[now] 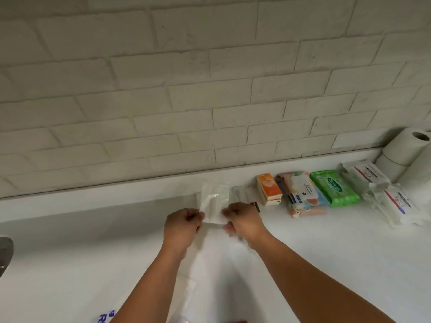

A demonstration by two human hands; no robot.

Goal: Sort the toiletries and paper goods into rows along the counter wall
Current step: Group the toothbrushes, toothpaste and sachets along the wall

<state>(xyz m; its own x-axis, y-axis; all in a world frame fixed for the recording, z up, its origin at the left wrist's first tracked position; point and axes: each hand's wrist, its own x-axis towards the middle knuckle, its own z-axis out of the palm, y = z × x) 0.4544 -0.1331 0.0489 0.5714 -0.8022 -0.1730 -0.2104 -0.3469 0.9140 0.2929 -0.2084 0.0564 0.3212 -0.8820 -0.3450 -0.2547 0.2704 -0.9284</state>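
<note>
Packet [213, 199] clear, on counter [93, 229] | near edge pinched by left grip [183, 223] and right grip [242, 221] | rest wallward

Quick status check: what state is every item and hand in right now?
clear packet: pinched at its near end by both hands.
left hand: curled, pinching the packet.
right hand: curled, pinching the packet.
green wipes pack: lying flat.
orange tissue packs: stacked.
paper rolls: standing upright.

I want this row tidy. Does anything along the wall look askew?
Yes: the pastel wipes stack, between the orange tissue packs and the green wipes pack, is fanned out; its lower packs jut past the neighbours toward the counter front.
</note>
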